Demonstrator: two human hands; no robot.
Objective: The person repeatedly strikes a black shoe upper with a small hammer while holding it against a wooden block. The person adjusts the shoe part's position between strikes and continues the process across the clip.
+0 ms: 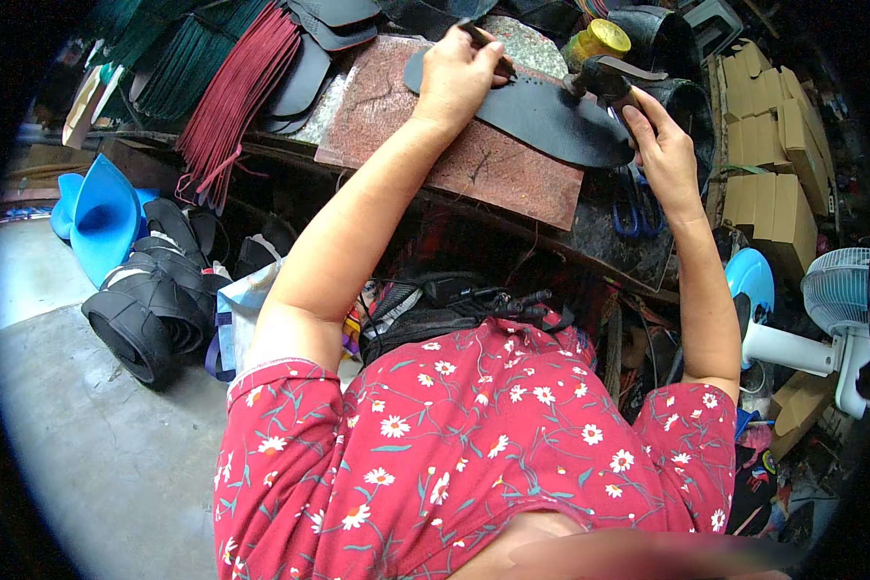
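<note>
A black sole-shaped piece [541, 118] lies across a reddish, worn board [382, 111] on the bench. My left hand [451, 82] is closed around a slim dark punch-like tool [474, 35], its lower end at the sole piece's far edge. Small marks run along that edge beside the tool. In my right hand [663, 145] is the handle of a hammer [604, 81], its dark head above the right part of the sole piece. The fingers wrap round the handle near the sole's right end.
Blue-handled scissors [630, 217] lie right of the board. Bundles of red strips [234, 92] and black sole pieces [304, 77] crowd the left. A yellow-lidded jar [606, 39] stands behind. Cardboard boxes [768, 145] and a fan [836, 290] are at right, black rolls [150, 309] lower left.
</note>
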